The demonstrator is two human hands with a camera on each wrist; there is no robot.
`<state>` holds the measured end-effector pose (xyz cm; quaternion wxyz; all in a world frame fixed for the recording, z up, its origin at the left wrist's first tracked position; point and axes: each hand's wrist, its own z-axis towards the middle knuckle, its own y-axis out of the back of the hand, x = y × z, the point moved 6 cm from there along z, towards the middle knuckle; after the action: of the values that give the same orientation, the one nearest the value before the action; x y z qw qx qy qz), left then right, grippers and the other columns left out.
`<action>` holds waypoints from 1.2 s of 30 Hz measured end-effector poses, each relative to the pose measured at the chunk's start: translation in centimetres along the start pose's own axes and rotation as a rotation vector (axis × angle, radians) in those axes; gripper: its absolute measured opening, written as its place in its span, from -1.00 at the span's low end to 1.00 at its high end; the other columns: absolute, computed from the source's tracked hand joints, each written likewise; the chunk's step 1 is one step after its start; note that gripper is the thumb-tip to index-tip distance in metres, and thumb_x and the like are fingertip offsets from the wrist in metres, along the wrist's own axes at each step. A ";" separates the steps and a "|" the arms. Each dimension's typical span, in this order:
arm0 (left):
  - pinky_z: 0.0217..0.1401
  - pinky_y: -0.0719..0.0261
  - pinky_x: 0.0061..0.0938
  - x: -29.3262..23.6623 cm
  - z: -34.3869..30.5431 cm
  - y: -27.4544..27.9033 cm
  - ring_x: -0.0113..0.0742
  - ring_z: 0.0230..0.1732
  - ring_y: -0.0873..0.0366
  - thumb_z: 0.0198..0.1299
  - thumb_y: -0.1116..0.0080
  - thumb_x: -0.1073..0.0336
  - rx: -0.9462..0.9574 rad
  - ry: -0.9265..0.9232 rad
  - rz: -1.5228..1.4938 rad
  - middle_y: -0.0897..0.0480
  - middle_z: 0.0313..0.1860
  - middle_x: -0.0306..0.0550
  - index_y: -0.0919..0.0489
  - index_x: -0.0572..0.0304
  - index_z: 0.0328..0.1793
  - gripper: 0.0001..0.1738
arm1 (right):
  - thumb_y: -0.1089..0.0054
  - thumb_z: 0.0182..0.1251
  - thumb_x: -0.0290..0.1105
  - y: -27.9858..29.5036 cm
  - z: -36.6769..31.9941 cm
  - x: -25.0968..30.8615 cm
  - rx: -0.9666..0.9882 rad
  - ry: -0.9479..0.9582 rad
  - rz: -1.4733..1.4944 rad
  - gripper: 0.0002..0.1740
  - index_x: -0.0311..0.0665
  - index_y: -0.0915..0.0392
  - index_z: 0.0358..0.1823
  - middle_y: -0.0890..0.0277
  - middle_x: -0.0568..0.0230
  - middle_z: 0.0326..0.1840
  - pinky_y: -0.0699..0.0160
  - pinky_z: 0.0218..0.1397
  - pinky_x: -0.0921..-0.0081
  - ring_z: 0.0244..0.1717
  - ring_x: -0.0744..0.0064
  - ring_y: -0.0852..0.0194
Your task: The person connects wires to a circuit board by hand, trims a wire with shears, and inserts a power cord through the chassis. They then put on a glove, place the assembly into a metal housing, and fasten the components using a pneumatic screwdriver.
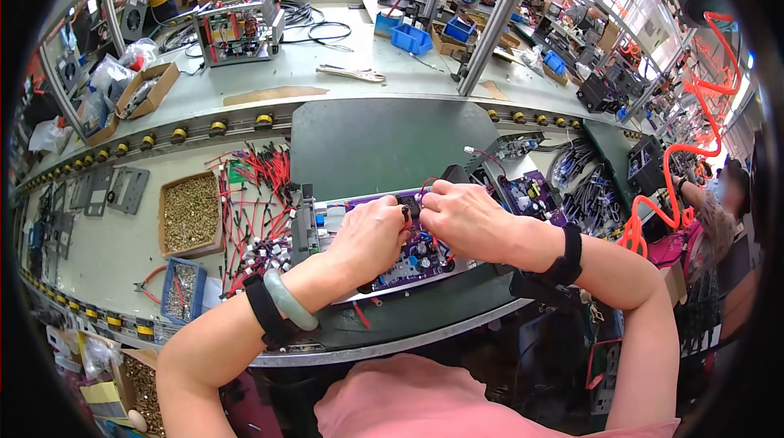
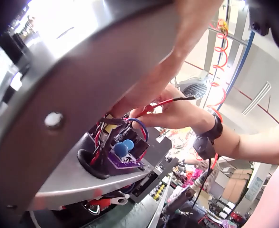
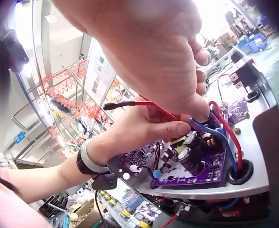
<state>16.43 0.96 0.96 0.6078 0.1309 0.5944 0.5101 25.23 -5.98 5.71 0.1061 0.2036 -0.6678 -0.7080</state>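
My left hand (image 1: 367,234) and right hand (image 1: 469,222) meet over a purple circuit board (image 3: 196,178) in a metal chassis (image 3: 248,124). Between their fingertips runs a red wire (image 3: 144,103), its black-sleeved end sticking out past the fingers. Both hands have curled fingers and pinch at this wire; the exact grip points are hidden. A blue wire (image 3: 225,142) rises beside it from a black grommet (image 3: 240,176) to the thumbs. Below the left thumb stands a black capacitor (image 3: 191,161). Blue disc components (image 2: 122,149) show in the left wrist view.
Left of the chassis lie loose red wires (image 1: 265,168), a box of brass-coloured parts (image 1: 190,213) and a blue bin (image 1: 181,291). Another purple board (image 1: 531,197) sits to the right, near bundled cables (image 1: 580,181). A coiled orange air hose (image 1: 674,185) hangs at the right.
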 end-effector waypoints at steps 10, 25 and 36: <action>-0.10 -0.53 -0.14 0.0 0.4 0.0 0.09 -0.21 -0.60 0.06 -0.32 0.30 0.066 0.028 0.018 -0.62 -0.34 0.04 -0.63 0.21 -0.34 -0.85 | -0.23 -0.12 -0.54 -0.8 -1.0 -0.5 -0.265 0.057 0.174 -0.82 -0.29 -0.37 -0.50 -0.36 0.20 -0.38 -0.52 -0.26 0.34 -0.28 0.19 -0.39; -0.23 -0.55 -0.18 -0.5 0.4 0.5 0.09 -0.35 -0.63 0.02 -0.33 0.29 0.064 -0.015 0.022 -0.65 -0.43 0.14 -0.67 0.26 -0.39 -0.83 | -0.24 0.00 -0.42 -1.2 0.1 -0.7 -0.039 0.053 0.104 -0.90 -0.26 -0.59 -0.42 -0.57 0.24 -0.33 -0.58 -0.14 0.35 -0.12 0.23 -0.53; -0.17 -0.55 -0.18 -0.6 0.3 0.9 0.10 -0.30 -0.62 0.05 -0.31 0.32 0.104 -0.003 -0.044 -0.65 -0.39 0.13 -0.68 0.27 -0.34 -0.85 | -0.20 -0.04 -0.39 -1.5 -0.8 -1.3 -0.049 0.196 0.113 -0.88 -0.28 -0.55 -0.47 -0.50 0.25 -0.40 -0.63 -0.28 0.31 -0.18 0.23 -0.51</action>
<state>16.40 1.04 2.06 0.6122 0.1499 0.6219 0.4647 26.93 -6.02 4.37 0.2154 0.2312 -0.6471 -0.6939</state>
